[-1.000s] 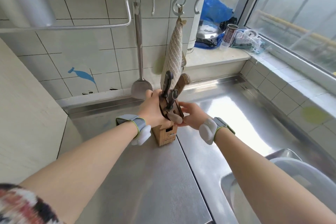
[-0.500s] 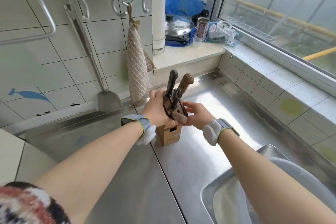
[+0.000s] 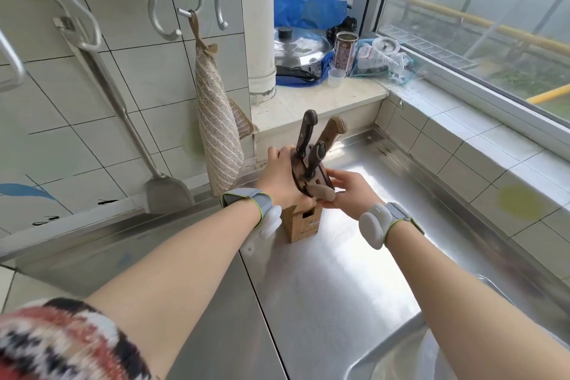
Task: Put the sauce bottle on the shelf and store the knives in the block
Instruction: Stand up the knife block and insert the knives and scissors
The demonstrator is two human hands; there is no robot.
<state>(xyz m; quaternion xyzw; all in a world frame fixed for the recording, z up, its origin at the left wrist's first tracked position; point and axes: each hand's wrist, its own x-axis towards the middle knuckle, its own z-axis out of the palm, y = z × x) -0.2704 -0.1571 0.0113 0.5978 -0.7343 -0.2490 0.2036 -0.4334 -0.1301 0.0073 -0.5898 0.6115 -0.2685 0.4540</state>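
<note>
— What can't you make out on the knife block?
— Its top hides behind the left hand and right hand; the print on its front is too small to read.
— And the knives?
— Only handles show; the blades are hidden.
— The sink?
— Cut off by the bottom edge.

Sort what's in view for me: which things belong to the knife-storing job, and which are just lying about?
Job: knife block; knife handles standing in it; left hand and right hand on the block.

Lying about: striped cloth; hanging spatula; pot lid; tin can; blue bag.
</note>
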